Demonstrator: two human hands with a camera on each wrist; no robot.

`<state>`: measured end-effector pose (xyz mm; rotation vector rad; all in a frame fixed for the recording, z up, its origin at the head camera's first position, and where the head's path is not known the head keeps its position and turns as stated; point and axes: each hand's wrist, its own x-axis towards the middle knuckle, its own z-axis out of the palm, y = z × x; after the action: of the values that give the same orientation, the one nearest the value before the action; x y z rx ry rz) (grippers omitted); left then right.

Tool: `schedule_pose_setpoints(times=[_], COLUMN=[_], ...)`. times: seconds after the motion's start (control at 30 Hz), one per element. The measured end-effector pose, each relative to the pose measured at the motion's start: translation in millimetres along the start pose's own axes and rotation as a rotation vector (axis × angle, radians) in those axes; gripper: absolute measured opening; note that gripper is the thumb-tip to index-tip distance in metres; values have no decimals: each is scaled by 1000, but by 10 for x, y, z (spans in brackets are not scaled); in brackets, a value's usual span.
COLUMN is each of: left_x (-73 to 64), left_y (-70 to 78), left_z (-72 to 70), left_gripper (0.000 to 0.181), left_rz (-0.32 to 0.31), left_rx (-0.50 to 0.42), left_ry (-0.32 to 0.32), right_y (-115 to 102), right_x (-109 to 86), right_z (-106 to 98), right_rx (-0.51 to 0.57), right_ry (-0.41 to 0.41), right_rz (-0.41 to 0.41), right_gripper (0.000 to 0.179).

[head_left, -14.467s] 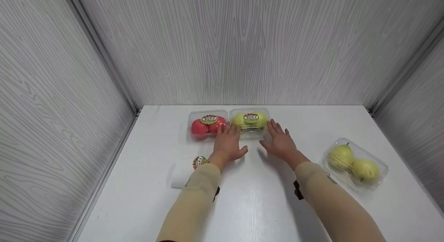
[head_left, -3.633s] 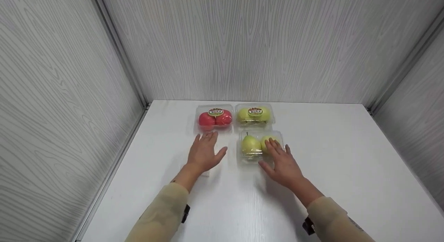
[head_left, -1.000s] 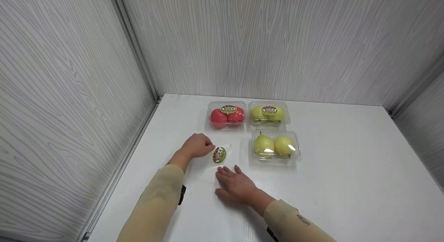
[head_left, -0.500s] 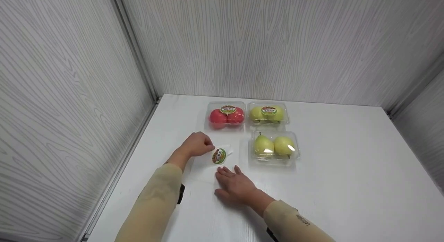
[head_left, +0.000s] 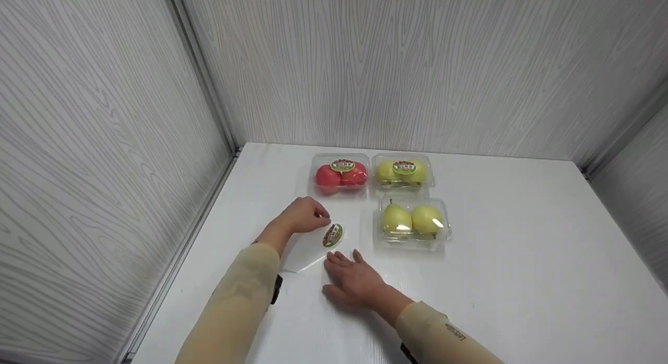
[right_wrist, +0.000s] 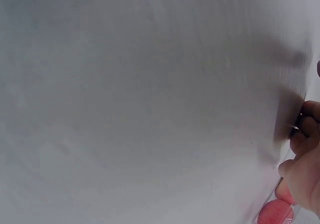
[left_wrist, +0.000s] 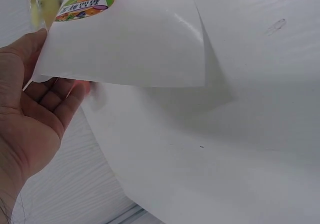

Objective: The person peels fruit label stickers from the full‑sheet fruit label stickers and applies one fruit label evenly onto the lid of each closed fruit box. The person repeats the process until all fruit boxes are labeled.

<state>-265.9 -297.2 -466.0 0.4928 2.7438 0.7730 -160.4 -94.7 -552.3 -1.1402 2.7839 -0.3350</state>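
My left hand [head_left: 307,215] pinches the edge of a white sheet [left_wrist: 130,48] between thumb and fingers. An oval fruit label [head_left: 332,235] with green and red print sits on that sheet. In the left wrist view the sheet's near edge is raised and casts a shadow on the table. My right hand [head_left: 355,280] lies with extended fingers on the table, fingertips by the sheet's near edge; whether they press on it I cannot tell. Beyond, a clear box of two pears [head_left: 412,220] bears no visible label.
Behind stand a labelled clear box of red fruits [head_left: 342,175] and a labelled clear box of yellow-green fruits [head_left: 403,172], side by side. Grey wood-grain panels [head_left: 365,67] enclose the white table [head_left: 522,259] at the back and sides.
Over the last second my left hand has shifted slightly right and the sheet has lifted and turned with it. The right hand has stayed put. Earlier, the pear box came from the right.
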Motion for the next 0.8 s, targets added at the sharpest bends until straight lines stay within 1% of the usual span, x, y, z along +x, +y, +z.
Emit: schedule_pose_setpoints(times=[0.17,0.3,0.47,0.57,0.8], left_x=[3,5,-1,-7,-23], left_y=[33,33,22,16,12], left_z=[-17,-35,-36,-27,-3], left_gripper=[21,21,19,18,16], left_rz=[-22,-11,2,-5,-7], left_rx=[5,15,21,12,-36], left_ry=[-38,-44,-45,-42,-6], right_y=[0,-1,-13,-13,27], right_x=[2,4,2,1,-5], right_z=[-1,-7,-4,6,25], right_rx=[-7,-8,3,10,39], right_ry=[3,4,-2,2,3], right_rz=[0,2,4,4,15], right_gripper=[68,68,68,68,68])
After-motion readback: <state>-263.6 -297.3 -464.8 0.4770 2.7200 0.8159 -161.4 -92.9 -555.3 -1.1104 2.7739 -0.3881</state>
